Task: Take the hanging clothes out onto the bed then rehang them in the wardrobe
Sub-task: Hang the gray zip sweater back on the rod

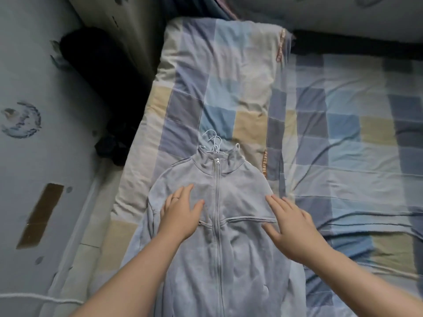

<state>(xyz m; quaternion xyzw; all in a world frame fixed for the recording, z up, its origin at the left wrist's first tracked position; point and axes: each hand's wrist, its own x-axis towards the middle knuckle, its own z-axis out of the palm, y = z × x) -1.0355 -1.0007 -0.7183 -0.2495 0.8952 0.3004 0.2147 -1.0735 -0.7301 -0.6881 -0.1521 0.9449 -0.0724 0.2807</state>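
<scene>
1. Pale grey-blue zip-front fabric jacket (229,259): left hand (180,216) rests flat on its chest, fingers straight, gripping nothing.
2. Right hand (295,229): fingers spread flat on the jacket's opposite side.
3. White wire hangers (214,143) protrude from the collar.
4. Jacket lies face up on folded checked quilt (219,76), on the bed (343,145).

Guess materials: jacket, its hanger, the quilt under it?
Jacket: soft knit, probably cotton fleece or velour; matte and faintly fuzzy, and it lies limp.
Hanger: thin wire with a pale coating; there seem to be several hooks stacked.
Quilt: woven checked cover that looks like cotton; matte, creased and puffy, so likely padded.
</scene>
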